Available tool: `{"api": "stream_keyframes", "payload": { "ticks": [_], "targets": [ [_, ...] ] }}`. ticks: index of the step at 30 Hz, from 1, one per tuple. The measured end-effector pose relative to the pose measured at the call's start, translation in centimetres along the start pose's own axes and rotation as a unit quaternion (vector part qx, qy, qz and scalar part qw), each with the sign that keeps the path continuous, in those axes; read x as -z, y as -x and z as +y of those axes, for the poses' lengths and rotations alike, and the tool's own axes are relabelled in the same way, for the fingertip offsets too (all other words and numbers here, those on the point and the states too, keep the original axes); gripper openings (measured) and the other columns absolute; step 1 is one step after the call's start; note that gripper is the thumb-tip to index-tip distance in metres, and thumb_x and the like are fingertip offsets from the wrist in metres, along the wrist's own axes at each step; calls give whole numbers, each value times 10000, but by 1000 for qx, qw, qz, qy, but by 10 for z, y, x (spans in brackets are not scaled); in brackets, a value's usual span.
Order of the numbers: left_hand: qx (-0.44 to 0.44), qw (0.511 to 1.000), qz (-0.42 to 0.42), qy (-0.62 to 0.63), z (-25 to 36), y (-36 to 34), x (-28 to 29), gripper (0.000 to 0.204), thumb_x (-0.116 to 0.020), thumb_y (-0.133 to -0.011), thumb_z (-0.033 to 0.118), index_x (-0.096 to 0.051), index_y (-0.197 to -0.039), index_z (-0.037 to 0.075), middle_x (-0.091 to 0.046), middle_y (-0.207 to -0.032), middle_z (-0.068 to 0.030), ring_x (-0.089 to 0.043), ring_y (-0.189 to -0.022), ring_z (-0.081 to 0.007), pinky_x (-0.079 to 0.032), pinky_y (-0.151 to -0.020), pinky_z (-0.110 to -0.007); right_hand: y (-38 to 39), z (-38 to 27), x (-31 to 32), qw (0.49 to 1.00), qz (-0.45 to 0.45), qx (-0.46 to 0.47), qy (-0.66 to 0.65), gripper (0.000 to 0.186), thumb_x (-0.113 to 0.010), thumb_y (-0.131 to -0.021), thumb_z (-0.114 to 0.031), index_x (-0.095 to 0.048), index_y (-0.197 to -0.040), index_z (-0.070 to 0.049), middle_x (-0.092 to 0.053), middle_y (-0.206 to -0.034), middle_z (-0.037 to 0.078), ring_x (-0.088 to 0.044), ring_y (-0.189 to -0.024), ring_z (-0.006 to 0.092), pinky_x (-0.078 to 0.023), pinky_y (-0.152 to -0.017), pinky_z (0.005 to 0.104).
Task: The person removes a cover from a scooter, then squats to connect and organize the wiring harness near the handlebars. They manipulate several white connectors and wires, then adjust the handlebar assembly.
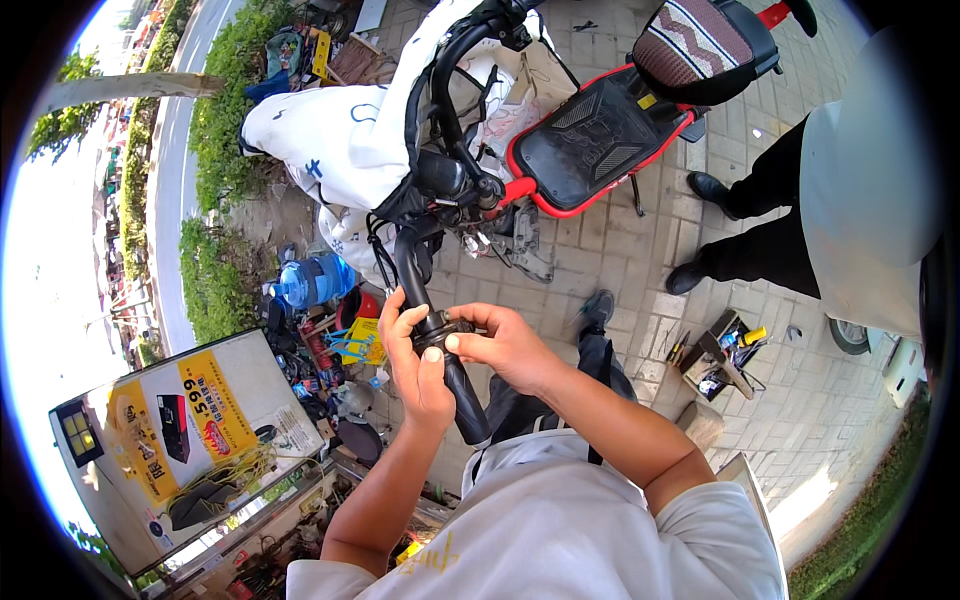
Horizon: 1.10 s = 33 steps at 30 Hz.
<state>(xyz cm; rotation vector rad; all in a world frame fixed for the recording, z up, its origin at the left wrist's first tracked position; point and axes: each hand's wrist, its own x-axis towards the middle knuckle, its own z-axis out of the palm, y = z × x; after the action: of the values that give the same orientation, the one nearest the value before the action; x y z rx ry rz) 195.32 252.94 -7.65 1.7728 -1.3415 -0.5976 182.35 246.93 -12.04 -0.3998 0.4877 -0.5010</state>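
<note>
Both my hands meet at one end of a black scooter handlebar (411,262) that reaches toward me. My left hand (413,368) curls along the bar's left side, its thumb pressed on a black ring-shaped fitting (443,333). From the other side my right hand (502,347) pinches the same fitting between thumb and fingers. Nearer my body the black rubber grip (463,398) sticks out past my hands. A red-framed electric scooter with a black footboard (590,148) carries the bar, and a white fabric cover (335,130) drapes its front. Some fingertips are hidden behind the bar.
A patterned seat (693,48) tops the scooter's rear. Another person in black trousers (765,195) stands to the right, near an open toolbox (718,358) on the paving. Left lie a blue water jug (314,281), piled parts and a cabinet with a yellow poster (190,425).
</note>
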Motion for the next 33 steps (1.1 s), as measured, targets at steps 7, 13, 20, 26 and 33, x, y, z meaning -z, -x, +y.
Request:
{"api": "stream_keyframes", "payload": {
  "ticks": [7, 13, 20, 26, 33],
  "targets": [
    [3, 984, 5, 177, -1, -3, 7, 492, -371, -895, 252, -441, -1307, -10, -383, -1412, -190, -364, -1304, -279, -272, -1095, -401, -4, 5, -13, 995, 57, -19, 75, 532, -722, -817, -296, -542, -1213, 12, -603, -998, 34, -580, -864, 75, -483, -710, 227],
    [104, 879, 12, 464, -37, -7, 65, 408, -385, -955, 217, -482, -1314, 49, -483, -1363, -81, -360, -1320, -208, -218, -1112, -402, 1, 1, -25, 1000, 15, -6, -13, 497, -665, -891, -370, -548, -1231, -27, -663, -1021, 53, -640, -840, 113, -515, -737, 265],
    [376, 842, 17, 387, -223, 113, 127, 401, -431, -935, 283, -507, -1291, 115, -508, -1368, -50, -412, -1282, -172, -273, -1054, -443, 3, 26, -31, 988, 134, 68, 39, 541, -429, -980, -514, -556, -1200, -36, -645, -1082, 169, -649, -951, 283, -537, -867, 439],
    [511, 857, 46, 43, -443, 347, 233, 429, -519, -861, 258, -594, -1171, -29, -632, -1148, -179, -579, -1066, -280, -433, -935, -366, 13, 29, -62, 931, 293, 111, 187, 535, -426, -1001, -473, -568, -1214, -2, -661, -1010, 131, -653, -942, 253, -549, -768, 368],
    [651, 723, 219, 72, -483, 542, 327, 381, -512, -866, 244, -611, -1130, -12, -624, -1021, -109, -574, -897, -228, -444, -800, -353, 3, 61, -126, 445, 429, 206, 758, 485, -544, -959, -264, -490, -1316, 59, -614, -1184, 237, -604, -1075, 377, -461, -918, 419]
  ]
}}
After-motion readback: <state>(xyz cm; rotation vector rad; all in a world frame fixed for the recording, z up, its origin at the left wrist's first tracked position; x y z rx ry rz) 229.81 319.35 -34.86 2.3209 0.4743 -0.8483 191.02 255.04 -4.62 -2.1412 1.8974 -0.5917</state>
